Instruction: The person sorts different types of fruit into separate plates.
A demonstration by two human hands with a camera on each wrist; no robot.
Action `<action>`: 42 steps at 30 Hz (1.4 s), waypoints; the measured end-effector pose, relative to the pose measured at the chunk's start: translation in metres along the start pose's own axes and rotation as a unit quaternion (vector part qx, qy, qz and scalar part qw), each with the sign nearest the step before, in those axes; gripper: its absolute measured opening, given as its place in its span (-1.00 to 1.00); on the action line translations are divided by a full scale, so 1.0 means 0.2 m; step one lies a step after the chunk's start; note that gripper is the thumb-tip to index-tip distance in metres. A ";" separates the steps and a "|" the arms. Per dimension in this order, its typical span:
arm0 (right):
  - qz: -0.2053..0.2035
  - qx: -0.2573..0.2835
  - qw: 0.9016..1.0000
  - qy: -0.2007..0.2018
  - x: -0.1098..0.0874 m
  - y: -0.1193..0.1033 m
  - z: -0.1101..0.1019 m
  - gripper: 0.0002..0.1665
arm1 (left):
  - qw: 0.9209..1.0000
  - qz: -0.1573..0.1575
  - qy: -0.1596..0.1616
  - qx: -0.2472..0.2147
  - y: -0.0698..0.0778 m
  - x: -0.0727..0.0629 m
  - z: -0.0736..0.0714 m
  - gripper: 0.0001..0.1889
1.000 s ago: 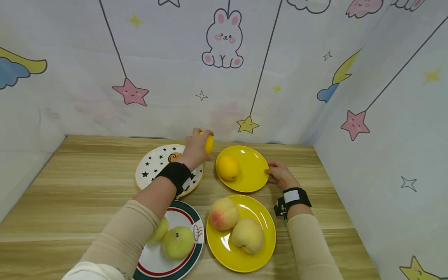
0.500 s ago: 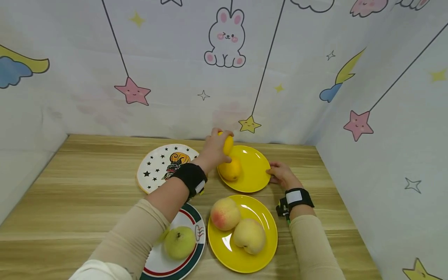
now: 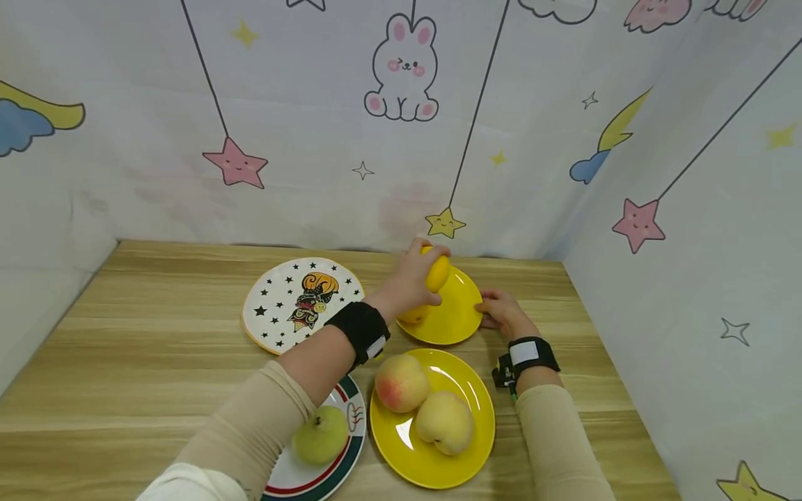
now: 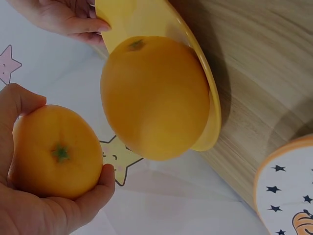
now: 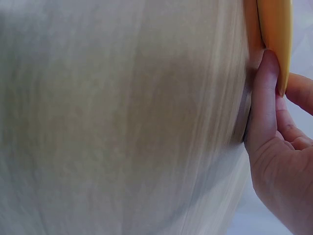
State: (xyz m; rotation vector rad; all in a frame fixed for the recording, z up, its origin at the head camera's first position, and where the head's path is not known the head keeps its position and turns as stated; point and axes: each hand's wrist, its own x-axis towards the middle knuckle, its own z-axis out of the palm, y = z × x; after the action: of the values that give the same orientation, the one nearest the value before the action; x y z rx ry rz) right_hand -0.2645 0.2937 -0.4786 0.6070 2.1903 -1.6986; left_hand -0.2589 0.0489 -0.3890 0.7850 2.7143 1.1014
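My left hand (image 3: 410, 280) grips an orange (image 3: 438, 274) above the far yellow plate (image 3: 456, 313). The left wrist view shows thumb and fingers curled round this held orange (image 4: 58, 152), its green stem spot facing the camera. A second orange (image 4: 155, 98) lies on the plate; in the head view my left hand partly covers it. My right hand (image 3: 506, 314) pinches the plate's right rim. Seen from the right wrist, the plate's edge (image 5: 279, 44) sits between the thumb and fingers of that hand (image 5: 286, 161).
A nearer yellow plate (image 3: 432, 476) bears two peaches (image 3: 422, 403). To its left, a green-rimmed plate (image 3: 357, 445) holds a green pear-like fruit (image 3: 321, 435), partly behind my left forearm. A white star-patterned plate (image 3: 276, 299) lies back left. Printed fabric walls (image 3: 301, 202) border the wooden table (image 3: 156, 334).
My left hand has carried the orange rightward from over the star-patterned plate to over the far yellow plate. The right hand has stayed at that plate's rim.
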 end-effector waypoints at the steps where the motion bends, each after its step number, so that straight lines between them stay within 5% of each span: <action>1: 0.000 0.000 1.000 -0.001 0.00 0.00 0.00 -0.43 | 1.000 0.010 -0.006 0.003 0.01 0.00 0.01 -0.19; 20: -0.009 0.001 1.000 -0.013 -0.01 -0.01 -0.01 -0.42 | 0.989 0.109 -0.097 0.039 0.04 0.01 0.16 -0.20; 42: -0.020 0.009 1.000 -0.013 -0.02 0.00 -0.01 -0.45 | 0.979 0.106 -0.133 0.115 0.05 0.04 0.24 -0.17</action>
State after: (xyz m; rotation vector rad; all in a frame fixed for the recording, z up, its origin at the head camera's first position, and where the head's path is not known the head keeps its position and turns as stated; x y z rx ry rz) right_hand -0.2607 0.2946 -0.4768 0.5467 2.1859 -1.7373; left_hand -0.2474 0.0880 -0.4166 1.1874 2.6006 0.6582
